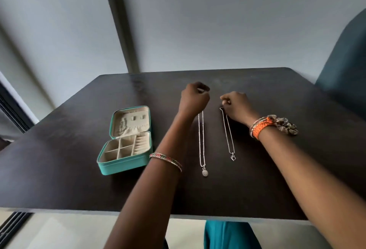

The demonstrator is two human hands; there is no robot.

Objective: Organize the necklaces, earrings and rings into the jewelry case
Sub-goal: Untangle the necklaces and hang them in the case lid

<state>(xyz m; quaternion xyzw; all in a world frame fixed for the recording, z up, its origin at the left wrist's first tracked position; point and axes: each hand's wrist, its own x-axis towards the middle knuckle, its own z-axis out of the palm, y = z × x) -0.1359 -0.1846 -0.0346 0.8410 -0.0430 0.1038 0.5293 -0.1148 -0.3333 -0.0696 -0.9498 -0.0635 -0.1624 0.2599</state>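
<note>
both hands (195,98) pinch necklace tops mid-table (277,169), case (126,161) left, well apart.

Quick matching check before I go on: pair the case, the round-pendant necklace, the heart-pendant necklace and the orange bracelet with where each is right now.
1 case
2 round-pendant necklace
3 heart-pendant necklace
4 orange bracelet

A on the right wrist
B open, left on the table
C far end at the left hand
D far end at the right hand

Pairs: 1-B, 2-C, 3-D, 4-A
</note>
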